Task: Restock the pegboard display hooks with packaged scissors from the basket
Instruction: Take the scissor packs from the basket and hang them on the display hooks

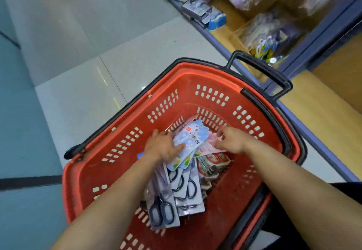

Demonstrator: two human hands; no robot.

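A red plastic basket [215, 85] with black handles stands on the floor below me, holding several carded scissors packs. My left hand [162, 145] grips a stack of light blue packs [193, 136], thumb on top. My right hand [230, 140] reaches in beside it, its fingers curled and pinching the edge of a pink pack [210, 142]. Grey cards with black-handled scissors [186, 189] lie lower in the basket, and red-handled ones [212, 163] sit to the right. The pegboard hooks are not in view.
A low shelf [231, 40] with a blue edge runs along the right, carrying boxed goods [207, 14] and bagged items [268, 34]. Pale floor tiles [98, 53] spread to the left. The basket's long black pull handle [260, 71] points toward the shelf.
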